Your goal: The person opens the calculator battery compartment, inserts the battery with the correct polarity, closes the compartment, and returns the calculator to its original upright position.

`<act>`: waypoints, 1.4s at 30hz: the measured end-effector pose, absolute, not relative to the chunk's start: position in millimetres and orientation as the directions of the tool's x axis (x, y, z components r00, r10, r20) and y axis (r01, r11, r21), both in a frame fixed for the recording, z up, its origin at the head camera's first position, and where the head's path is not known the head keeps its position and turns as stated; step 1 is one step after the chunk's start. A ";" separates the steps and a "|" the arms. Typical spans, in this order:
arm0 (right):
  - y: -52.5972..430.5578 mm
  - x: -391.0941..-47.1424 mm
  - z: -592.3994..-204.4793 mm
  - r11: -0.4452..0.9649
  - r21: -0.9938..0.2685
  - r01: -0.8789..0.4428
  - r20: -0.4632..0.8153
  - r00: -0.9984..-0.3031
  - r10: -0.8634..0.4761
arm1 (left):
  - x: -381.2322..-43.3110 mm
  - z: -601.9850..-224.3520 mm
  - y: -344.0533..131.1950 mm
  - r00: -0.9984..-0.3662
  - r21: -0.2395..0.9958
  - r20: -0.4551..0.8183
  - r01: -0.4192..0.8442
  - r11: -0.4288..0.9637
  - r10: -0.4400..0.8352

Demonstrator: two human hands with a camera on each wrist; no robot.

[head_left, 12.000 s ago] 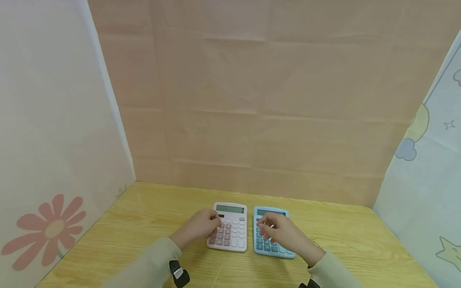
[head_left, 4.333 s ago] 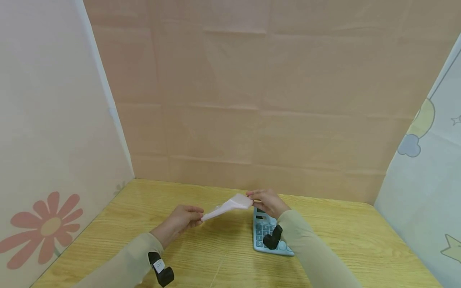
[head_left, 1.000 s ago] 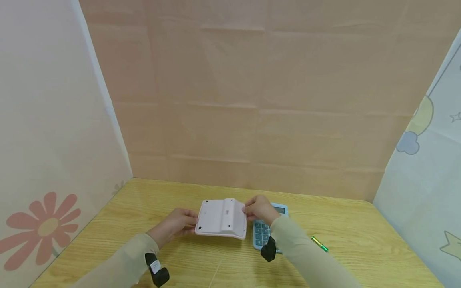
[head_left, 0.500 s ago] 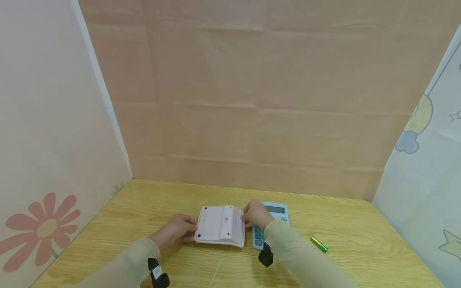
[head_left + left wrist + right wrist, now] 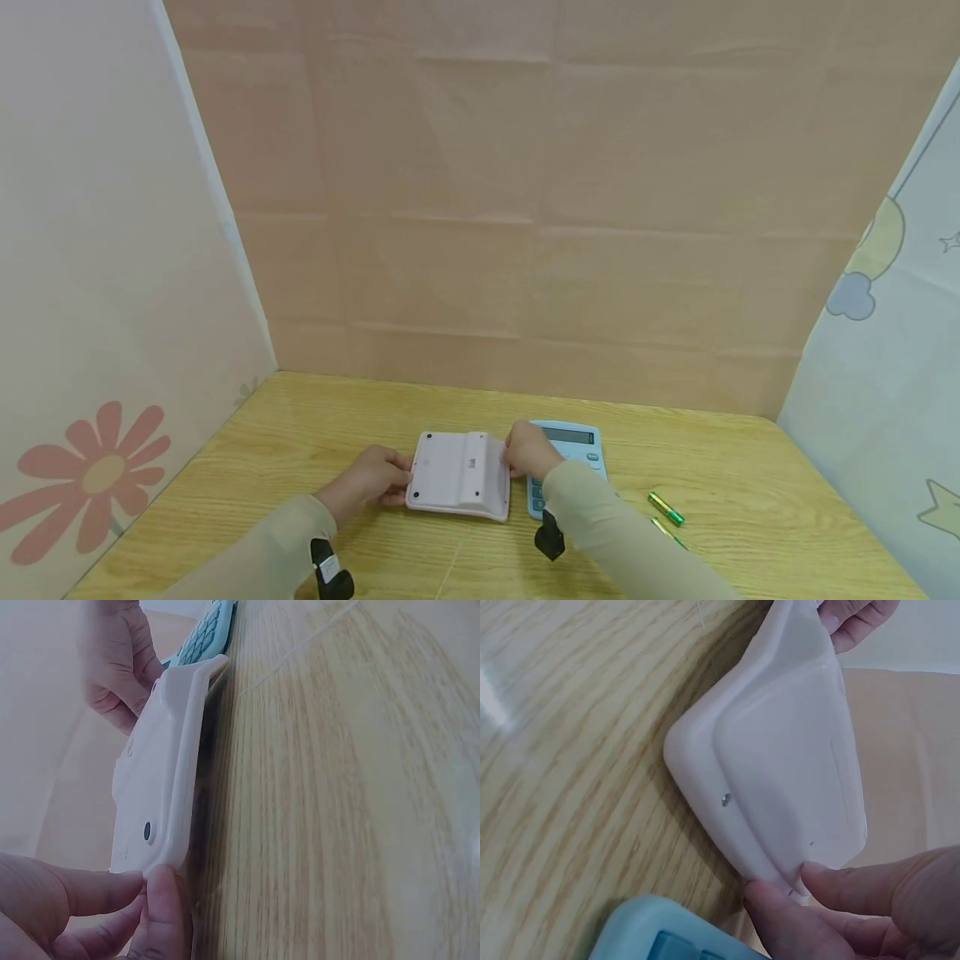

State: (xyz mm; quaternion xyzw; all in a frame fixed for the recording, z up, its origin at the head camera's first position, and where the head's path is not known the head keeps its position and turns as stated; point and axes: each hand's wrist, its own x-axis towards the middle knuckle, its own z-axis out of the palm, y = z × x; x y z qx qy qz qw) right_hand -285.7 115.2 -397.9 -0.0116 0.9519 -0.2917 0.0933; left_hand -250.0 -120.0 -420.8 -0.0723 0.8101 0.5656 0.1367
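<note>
A pale pink calculator lies back side up, its small dark feet and raised battery housing facing the camera. My left hand pinches its left edge between thumb and fingers. The opposite edge is pinched by my right hand. In the left wrist view the calculator sits just over the wood, with a dark shadow beneath its near side; whether it fully touches is unclear. Close beside my right hand, a blue calculator lies face up, partly covered by that hand and sleeve. The pink one's keys and screen are hidden underneath.
Two green-and-gold batteries lie on the wooden table to the right: one battery in full view, another battery partly behind my right sleeve. A beige backdrop rises behind the table, with patterned sheets at both sides.
The pink calculator was face up at first, then was lifted and turned over by both hands, and has come down to the table. A second battery now shows beside the right sleeve.
</note>
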 end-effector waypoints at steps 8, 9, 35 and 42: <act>113.7 -283.1 -398.0 0.836 -0.549 0.017 -0.156 -0.984 -0.082 | -249.5 -424.0 -119.2 -0.954 0.902 -0.299 -0.270 0.336 0.035; 113.7 -282.9 -397.9 0.836 -0.549 0.017 -0.157 -0.984 -0.083 | -249.6 -424.3 -119.1 -0.953 0.901 -0.300 -0.272 0.337 0.031; 107.1 -279.4 -390.3 0.907 -0.421 -0.019 -0.166 -0.981 -0.098 | -247.0 -420.1 -118.0 -0.952 0.875 -0.304 -0.266 0.406 0.032; 106.8 -278.5 -390.1 0.901 -0.433 -0.018 -0.167 -0.981 -0.100 | -246.5 -419.8 -116.6 -0.958 0.869 -0.285 -0.239 0.433 0.044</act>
